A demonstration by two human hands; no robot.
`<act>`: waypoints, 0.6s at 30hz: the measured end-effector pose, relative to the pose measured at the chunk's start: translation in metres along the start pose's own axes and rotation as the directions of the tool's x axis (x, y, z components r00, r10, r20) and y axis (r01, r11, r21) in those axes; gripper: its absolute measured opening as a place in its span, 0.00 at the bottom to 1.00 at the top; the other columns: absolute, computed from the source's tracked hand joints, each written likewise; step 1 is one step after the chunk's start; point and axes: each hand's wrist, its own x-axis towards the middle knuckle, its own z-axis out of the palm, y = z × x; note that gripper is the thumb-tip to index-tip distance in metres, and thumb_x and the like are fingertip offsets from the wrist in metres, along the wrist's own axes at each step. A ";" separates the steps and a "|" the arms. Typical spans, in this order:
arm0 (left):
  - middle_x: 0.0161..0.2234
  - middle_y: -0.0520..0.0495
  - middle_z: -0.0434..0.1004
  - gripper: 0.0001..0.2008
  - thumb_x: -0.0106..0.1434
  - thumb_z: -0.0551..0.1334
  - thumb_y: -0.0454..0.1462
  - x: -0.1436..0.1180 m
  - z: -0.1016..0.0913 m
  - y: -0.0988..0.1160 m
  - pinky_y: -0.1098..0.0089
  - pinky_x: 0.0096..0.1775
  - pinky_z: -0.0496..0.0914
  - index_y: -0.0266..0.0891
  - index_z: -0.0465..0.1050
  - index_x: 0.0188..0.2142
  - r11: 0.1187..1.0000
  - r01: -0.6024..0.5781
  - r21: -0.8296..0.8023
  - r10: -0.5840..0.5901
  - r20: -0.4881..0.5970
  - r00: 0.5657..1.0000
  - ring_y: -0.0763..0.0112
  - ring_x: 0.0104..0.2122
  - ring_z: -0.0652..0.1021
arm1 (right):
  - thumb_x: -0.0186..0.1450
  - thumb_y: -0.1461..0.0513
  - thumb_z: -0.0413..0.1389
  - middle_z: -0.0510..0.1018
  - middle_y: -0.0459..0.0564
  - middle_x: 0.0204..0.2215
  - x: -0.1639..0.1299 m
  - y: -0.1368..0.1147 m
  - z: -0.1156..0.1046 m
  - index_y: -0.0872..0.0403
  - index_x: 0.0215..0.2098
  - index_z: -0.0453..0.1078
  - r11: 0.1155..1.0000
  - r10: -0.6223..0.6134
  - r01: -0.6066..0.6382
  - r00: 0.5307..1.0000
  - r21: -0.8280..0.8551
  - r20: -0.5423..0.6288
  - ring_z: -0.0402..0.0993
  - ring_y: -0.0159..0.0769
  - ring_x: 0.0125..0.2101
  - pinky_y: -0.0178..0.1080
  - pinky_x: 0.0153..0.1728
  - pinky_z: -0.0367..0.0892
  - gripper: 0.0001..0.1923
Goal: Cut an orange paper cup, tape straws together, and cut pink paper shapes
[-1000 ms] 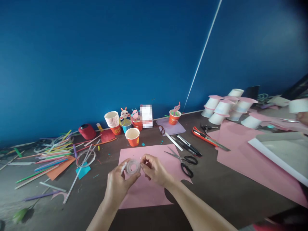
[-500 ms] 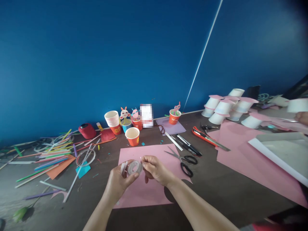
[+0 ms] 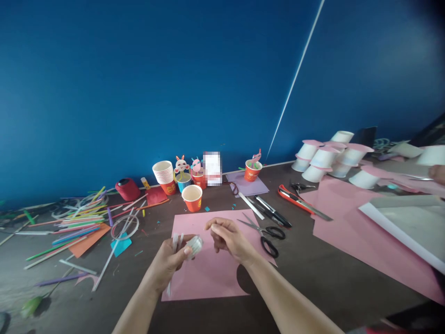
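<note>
My left hand (image 3: 169,257) is closed round a roll of clear tape (image 3: 195,247), tilted nearly edge-on. Thin white translucent sticks (image 3: 178,241) poke out between its fingers, and their other ends show below the hand. Just right of the roll, apart from it, my right hand (image 3: 229,239) is in a pinch; whatever its fingertips hold is too small to make out. Both hands are above a pink paper sheet (image 3: 212,283). Black-handled scissors (image 3: 266,234) lie open on the sheet's right edge, beside my right wrist.
Paper cups (image 3: 192,198) stand along the back, some with paper animal figures. Coloured sticks (image 3: 79,227) are strewn at left. Pens (image 3: 273,211), an orange cutter (image 3: 295,199) and more pink paper (image 3: 333,222) lie at right. Another person's hand (image 3: 437,174) is at the far right edge.
My right hand has moved away from the tape roll, a little up and right. My left hand has turned the roll from face-on to nearly edge-on and shifted slightly left.
</note>
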 end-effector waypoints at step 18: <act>0.29 0.47 0.68 0.31 0.53 0.45 0.59 0.006 0.000 -0.007 0.79 0.15 0.42 0.35 0.65 0.39 0.705 0.330 -0.628 -0.197 0.274 0.941 0.88 0.12 0.48 | 0.58 0.55 0.52 0.67 0.47 0.30 -0.002 -0.014 -0.007 0.56 0.28 0.62 0.957 -0.155 0.149 0.988 -0.250 -0.004 0.63 0.30 0.29 0.33 0.31 0.58 0.11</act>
